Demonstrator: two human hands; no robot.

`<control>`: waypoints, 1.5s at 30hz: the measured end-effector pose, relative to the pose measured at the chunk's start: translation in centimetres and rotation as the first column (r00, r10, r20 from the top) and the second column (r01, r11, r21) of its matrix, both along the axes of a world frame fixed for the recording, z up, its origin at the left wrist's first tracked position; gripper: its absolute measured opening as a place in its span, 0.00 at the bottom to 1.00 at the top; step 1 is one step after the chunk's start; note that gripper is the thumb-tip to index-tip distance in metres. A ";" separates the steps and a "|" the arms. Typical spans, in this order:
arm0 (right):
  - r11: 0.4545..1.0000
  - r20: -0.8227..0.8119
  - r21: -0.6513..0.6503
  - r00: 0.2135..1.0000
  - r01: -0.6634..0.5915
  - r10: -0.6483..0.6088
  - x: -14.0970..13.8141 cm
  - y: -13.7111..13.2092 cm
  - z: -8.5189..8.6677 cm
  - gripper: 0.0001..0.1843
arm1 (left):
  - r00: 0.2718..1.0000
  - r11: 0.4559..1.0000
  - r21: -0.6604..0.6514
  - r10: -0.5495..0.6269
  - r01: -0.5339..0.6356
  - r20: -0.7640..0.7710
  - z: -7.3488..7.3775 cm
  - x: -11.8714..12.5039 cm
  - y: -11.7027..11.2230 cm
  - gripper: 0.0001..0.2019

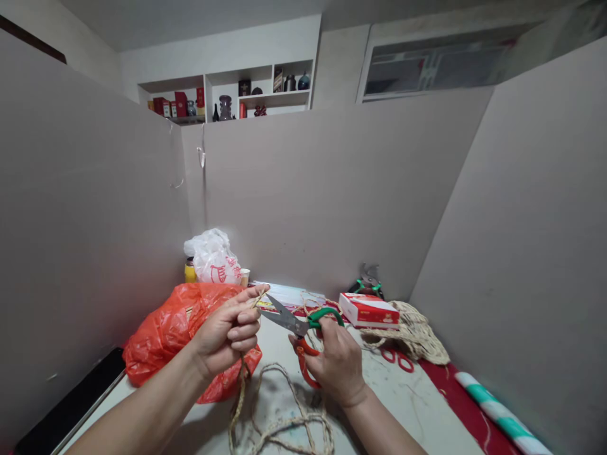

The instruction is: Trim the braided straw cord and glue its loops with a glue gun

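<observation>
My left hand (228, 333) is closed in a pinch on a length of tan jute rope (277, 426), holding its end up near the scissor blades. The rope hangs down from that hand and loops on the table below. My right hand (336, 363) grips scissors (298, 327) with one green and one orange handle. Their blades are open and point left toward the rope end between my left fingers.
An orange plastic bag (168, 332) lies at the left, with a white plastic bag (214, 258) behind it. A red and white box (368, 310), green-handled pliers (368, 282), a heap of woven rope (416, 332) and small red scissors (397, 358) sit at the right. Grey partition walls enclose the table.
</observation>
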State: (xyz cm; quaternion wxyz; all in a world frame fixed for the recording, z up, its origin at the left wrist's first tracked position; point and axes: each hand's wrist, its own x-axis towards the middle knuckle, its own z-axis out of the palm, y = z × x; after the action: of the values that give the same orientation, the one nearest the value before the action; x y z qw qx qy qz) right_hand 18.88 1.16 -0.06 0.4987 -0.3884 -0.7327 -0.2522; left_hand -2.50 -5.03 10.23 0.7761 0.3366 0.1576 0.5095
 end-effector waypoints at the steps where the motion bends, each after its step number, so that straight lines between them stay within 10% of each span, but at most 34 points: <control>1: 1.000 -0.002 0.004 1.000 -0.002 0.002 0.0 -0.1 0.1 0.17 | 1.000 1.000 -0.004 -0.004 0.004 -0.001 -0.1 0.0 0.0 0.13; 45: 0.975 -0.009 -0.224 1.000 -0.010 0.008 -0.3 -0.6 -0.3 0.18 | 0.974 0.986 0.099 0.148 -0.133 -0.170 -1.6 1.0 0.7 0.05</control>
State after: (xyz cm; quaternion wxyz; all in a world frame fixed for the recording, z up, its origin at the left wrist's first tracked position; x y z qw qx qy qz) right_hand 18.61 0.58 -0.35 0.4560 -0.4397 -0.7562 -0.1641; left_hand -1.48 -4.31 8.61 0.7055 0.4021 0.2269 0.5377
